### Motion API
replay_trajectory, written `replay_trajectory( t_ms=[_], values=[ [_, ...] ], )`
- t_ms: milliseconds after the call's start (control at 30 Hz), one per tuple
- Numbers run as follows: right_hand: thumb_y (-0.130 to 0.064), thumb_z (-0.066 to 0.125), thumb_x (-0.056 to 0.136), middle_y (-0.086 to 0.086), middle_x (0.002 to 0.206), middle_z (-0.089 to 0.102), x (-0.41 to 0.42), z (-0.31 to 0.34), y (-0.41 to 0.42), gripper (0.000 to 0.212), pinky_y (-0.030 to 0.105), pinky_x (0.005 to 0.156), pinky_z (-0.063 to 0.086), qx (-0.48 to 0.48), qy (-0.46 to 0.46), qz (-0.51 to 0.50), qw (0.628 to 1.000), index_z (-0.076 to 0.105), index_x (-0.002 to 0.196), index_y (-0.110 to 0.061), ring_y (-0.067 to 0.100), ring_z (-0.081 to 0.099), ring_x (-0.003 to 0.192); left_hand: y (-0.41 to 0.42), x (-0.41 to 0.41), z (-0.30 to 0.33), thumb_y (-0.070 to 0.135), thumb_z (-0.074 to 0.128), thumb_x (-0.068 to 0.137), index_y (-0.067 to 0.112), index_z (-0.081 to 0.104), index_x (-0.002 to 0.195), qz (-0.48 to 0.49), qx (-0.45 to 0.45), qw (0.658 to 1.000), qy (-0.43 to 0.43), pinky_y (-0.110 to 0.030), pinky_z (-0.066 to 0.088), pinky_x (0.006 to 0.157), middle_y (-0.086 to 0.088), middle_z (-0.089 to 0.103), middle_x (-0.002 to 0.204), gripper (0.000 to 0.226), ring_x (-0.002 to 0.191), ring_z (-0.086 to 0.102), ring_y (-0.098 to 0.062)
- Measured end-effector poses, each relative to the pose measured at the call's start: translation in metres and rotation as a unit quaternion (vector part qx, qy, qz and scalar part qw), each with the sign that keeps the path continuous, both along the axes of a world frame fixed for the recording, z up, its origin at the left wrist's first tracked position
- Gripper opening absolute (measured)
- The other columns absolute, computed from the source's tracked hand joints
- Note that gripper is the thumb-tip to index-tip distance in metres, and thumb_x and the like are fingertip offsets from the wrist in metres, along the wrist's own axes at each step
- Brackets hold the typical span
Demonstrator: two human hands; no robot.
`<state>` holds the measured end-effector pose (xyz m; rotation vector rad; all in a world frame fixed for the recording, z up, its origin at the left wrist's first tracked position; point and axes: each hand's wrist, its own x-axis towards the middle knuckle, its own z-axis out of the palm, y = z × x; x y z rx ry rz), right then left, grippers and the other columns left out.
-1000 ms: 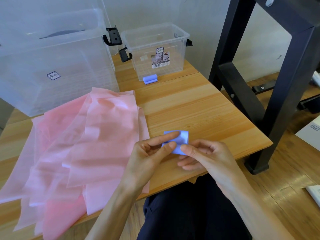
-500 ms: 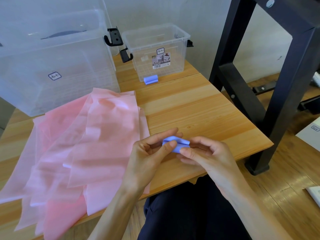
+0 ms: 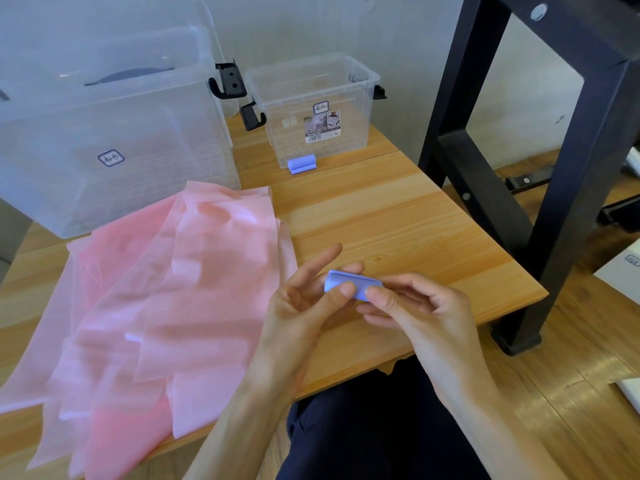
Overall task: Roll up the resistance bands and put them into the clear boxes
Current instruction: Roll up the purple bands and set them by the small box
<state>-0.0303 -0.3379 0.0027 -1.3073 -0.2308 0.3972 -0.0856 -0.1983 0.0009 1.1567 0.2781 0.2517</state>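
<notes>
Both hands pinch a blue roll [image 3: 349, 285] just above the tabletop's [image 3: 398, 216] near edge: left hand [image 3: 304, 303] w/ thumb on top, right hand [image 3: 412, 306] at its other end. Pink bands [image 3: 180, 289] spread left; bare wood ahead toward small box [image 3: 311, 109].

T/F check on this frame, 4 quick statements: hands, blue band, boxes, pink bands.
1. Both hands hold the blue band. True: left hand and right hand pinch it between them.
2. A rolled blue band already lies in the small clear box. True, seen through its front wall.
3. The pink bands are rolled up. False: they lie spread flat on the table.
4. The large clear box stands right of the small one. False: it stands left.
</notes>
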Motion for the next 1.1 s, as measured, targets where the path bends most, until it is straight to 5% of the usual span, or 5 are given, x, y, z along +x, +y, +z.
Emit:
replay_trajectory(
  t_ms=[133, 333, 467, 833, 1100],
  values=[
    [-0.021, 0.084, 0.061, 0.006, 0.076, 0.075, 0.001, -0.003, 0.001, 0.027, 0.021, 0.067, 0.056, -0.036, -0.041, 0.005, 0.998, 0.072, 0.082, -0.009, 0.017, 0.072, 0.072, -0.007, 0.006, 0.000, 0.015, 0.064, 0.076, 0.013, 0.060, 0.126, 0.008, -0.165, 0.986, 0.031, -0.026, 0.059, 0.071, -0.003, 0.076, 0.099, 0.050, 0.087, 0.073, -0.016],
    [-0.037, 0.092, 0.057, -0.026, 0.130, 0.053, 0.023, 0.006, -0.009, 0.083, 0.009, 0.096, 0.038, -0.206, -0.223, 0.158, 0.940, 0.053, 0.130, -0.040, -0.002, 0.050, 0.122, 0.008, 0.011, 0.014, 0.014, 0.064, 0.081, 0.011, 0.050, 0.136, -0.109, -0.070, 0.987, 0.093, -0.025, 0.056, 0.064, -0.005, 0.070, 0.083, 0.057, 0.071, 0.067, -0.014],
    [-0.030, 0.090, 0.064, -0.025, 0.131, 0.057, 0.029, 0.011, -0.007, 0.074, 0.004, 0.100, 0.031, -0.190, -0.232, 0.203, 0.932, 0.057, 0.130, -0.038, -0.007, 0.045, 0.129, 0.014, 0.019, 0.022, 0.014, 0.066, 0.078, 0.011, 0.045, 0.139, -0.151, -0.049, 0.980, 0.121, -0.024, 0.057, 0.065, -0.005, 0.071, 0.084, 0.065, 0.071, 0.067, -0.012],
    [-0.028, 0.094, 0.058, -0.014, 0.113, 0.063, 0.041, -0.002, 0.020, 0.066, 0.008, 0.091, 0.039, -0.210, -0.327, -0.007, 0.921, 0.064, 0.117, -0.025, 0.006, 0.057, 0.114, 0.017, 0.050, 0.017, 0.024, 0.068, 0.077, 0.012, 0.078, 0.096, -0.159, -0.126, 0.970, 0.131, -0.018, 0.053, 0.061, -0.002, 0.069, 0.084, 0.024, 0.069, 0.062, -0.008],
    [-0.043, 0.070, 0.079, -0.007, 0.099, 0.076, 0.100, 0.025, 0.023, 0.041, 0.014, 0.081, 0.047, -0.171, -0.044, 0.160, 0.971, 0.065, 0.117, -0.028, 0.003, 0.070, 0.093, 0.057, 0.090, 0.022, 0.030, 0.076, 0.078, 0.019, 0.028, 0.151, -0.166, 0.232, 0.942, 0.177, -0.020, 0.052, 0.078, -0.007, 0.074, 0.096, 0.088, 0.079, 0.065, -0.006]
  ],
)
